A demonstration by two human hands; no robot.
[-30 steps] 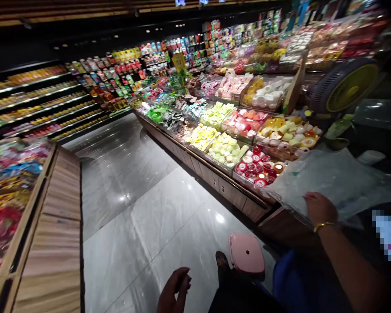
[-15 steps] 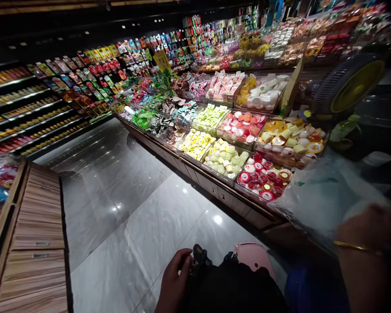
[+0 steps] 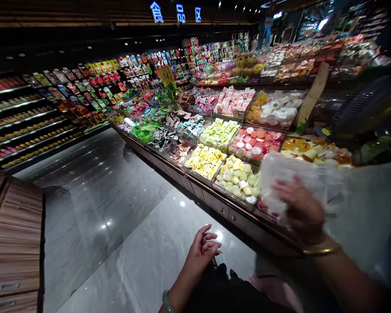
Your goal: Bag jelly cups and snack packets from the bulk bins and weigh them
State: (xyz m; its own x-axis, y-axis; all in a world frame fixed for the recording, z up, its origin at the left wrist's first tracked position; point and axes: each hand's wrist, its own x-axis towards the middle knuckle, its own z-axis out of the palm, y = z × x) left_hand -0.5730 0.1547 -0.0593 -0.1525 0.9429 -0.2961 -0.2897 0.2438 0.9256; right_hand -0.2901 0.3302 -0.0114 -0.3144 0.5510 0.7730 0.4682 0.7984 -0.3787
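My left hand (image 3: 203,247) hovers over the floor in front of the candy counter, its fingers loosely curled and apart, holding nothing. My right hand (image 3: 301,206), with a gold bangle at the wrist, is smeared by motion and grips a translucent plastic bag (image 3: 355,204). The bag spreads to both sides of the hand and covers part of the front bins. Nearest to that hand are a bin of pale green jelly cups (image 3: 239,178), a bin of red and pink jelly cups (image 3: 256,141) and a bin of yellow and white cups (image 3: 313,150).
Yellow (image 3: 205,161) and lime-green packets (image 3: 220,130) fill neighbouring bins. A dark fan (image 3: 368,104) stands at the right. Grey tiled floor (image 3: 117,226) lies between the counter and a wooden cabinet (image 3: 16,234). Below me is something pink (image 3: 275,289).
My right hand has swung left and inward with the plastic bag, over the front bins. My left hand has risen forward and to the right. The view has tilted up.
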